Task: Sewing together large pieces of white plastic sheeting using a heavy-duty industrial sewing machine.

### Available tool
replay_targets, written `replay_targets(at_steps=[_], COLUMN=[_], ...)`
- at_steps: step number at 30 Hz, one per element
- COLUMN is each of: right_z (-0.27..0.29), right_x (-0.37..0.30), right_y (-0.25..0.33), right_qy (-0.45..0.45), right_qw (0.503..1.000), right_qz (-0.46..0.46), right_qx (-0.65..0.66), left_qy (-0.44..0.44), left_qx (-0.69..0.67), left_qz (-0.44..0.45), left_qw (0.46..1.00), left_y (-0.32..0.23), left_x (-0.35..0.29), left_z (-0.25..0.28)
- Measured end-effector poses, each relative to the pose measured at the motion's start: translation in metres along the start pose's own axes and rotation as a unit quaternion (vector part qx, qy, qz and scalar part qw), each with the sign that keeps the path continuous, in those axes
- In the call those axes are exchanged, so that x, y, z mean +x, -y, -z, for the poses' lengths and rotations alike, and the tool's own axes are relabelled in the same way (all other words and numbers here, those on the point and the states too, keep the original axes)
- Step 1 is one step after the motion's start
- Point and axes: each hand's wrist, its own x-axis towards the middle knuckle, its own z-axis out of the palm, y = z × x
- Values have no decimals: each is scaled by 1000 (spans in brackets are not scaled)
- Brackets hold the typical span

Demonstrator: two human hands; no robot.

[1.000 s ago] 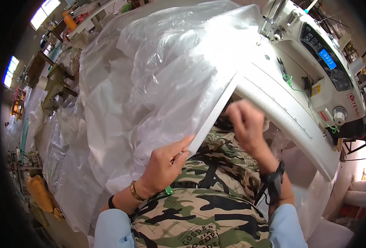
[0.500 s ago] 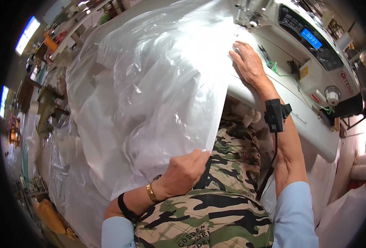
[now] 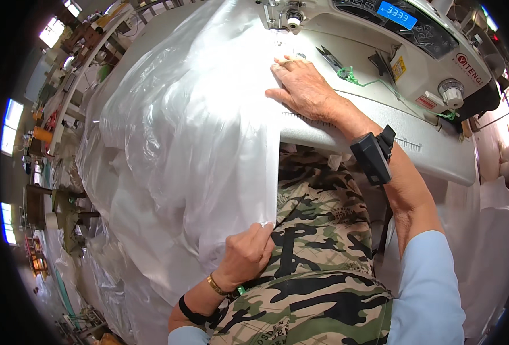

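By a camouflage apron [image 3: 323,253], the left hand [image 3: 245,253] is pinching a translucent sheet [image 3: 174,149], which is spreading leftward from both hands. The right hand [image 3: 306,89] is lying flat at its edge on the desk [image 3: 447,161], beside a sewing machine [image 3: 404,72]; far-left windows [image 3: 11,127] are glowing.

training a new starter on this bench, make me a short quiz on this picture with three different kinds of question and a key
1. True or false: the right hand is farther from the machine than the left hand is.

2. Multiple choice: where does the left hand pinch the sheet?
a) under the needle
b) at its edge, by the lap
c) beside the lit screen

3. Fill the gap: the loose thread lying by the machine is ____ in colour.

Key: 1. false; 2. b; 3. green
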Motion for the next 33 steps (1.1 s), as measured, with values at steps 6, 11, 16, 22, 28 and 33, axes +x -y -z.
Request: replay_targets(at_steps=[6,11,16,22,28,33], right_z=[-6,-7,-4,-5,-1,-5], right_x=[-3,-4,-4,-6,-6,-5], right_y=[-1,1,3,0,1,-3], right_qy=[-9,-16,-18,-14,-31,-90], right_qw=[999,998,997,997,995,989], right_qz=[45,58,66,71,77,80], right_qx=[-27,1,29,40,59,87], left_qy=[-21,-34,-43,-50,-65,-81], left_qx=[-12,9,48,67,113,120], left_qz=[26,12,-1,-5,-2,3], left_qw=[999,999,998,997,991,989], left_y=[15,25,31,41,48,60], left_x=[19,50,86,132,175,206], left_z=[10,18,29,27,27,16])
